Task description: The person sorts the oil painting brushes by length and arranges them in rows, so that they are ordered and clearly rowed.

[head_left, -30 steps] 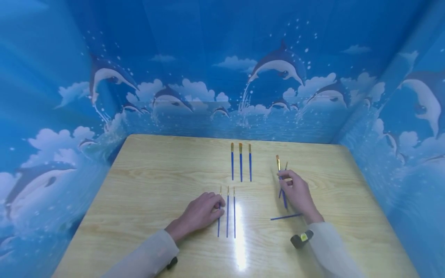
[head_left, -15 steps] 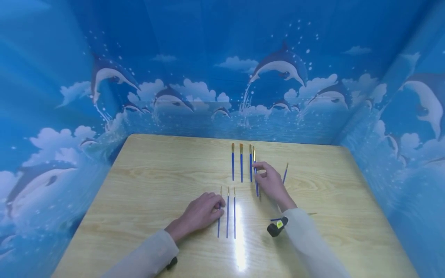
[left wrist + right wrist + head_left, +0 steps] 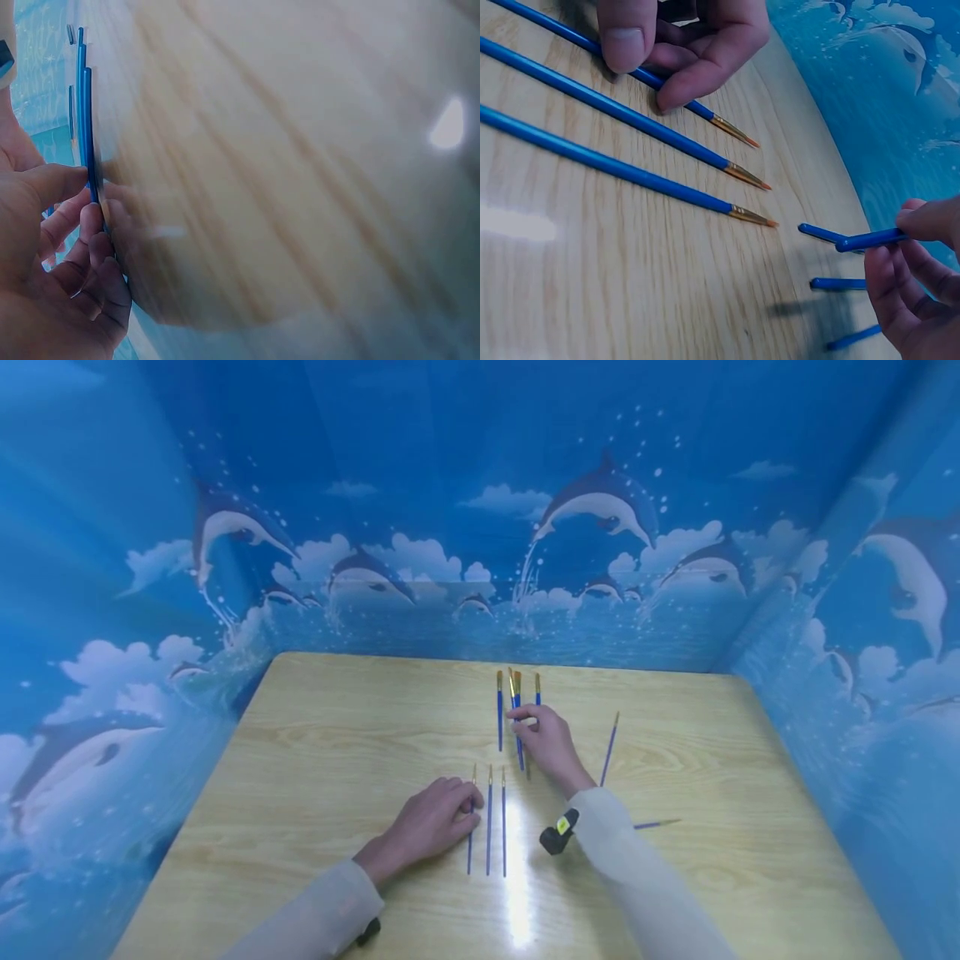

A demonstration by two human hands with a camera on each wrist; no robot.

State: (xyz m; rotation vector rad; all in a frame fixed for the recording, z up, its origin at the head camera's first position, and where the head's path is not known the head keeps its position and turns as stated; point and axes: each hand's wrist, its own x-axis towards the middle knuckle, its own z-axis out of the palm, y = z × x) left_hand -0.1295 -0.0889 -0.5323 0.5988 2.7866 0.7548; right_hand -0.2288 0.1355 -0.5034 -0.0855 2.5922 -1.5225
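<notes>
My right hand (image 3: 551, 743) pinches a blue-handled paintbrush (image 3: 874, 239) between thumb and fingers. In the head view this brush overlaps the middle one of three brushes at the back, and its handle end hangs over the wood in the right wrist view. Beside it lie the left back brush (image 3: 500, 718) and the right back brush (image 3: 537, 688), the latter partly hidden by my hand. My left hand (image 3: 435, 818) rests on the table, thumb and fingertips pinching the leftmost thin brush (image 3: 470, 847) of the near row. Two more thin brushes (image 3: 615, 109) lie parallel to it.
On the right, a slanted brush (image 3: 610, 747) and a nearly crosswise brush (image 3: 657, 824), partly behind my sleeve, lie on the wooden table (image 3: 337, 718). A dolphin-printed blue backdrop (image 3: 450, 468) surrounds the table at the back and sides.
My right hand has carried the paintbrush leftward from the loose brushes on the right, past the right back brush, to the middle one. My left hand has stayed in place.
</notes>
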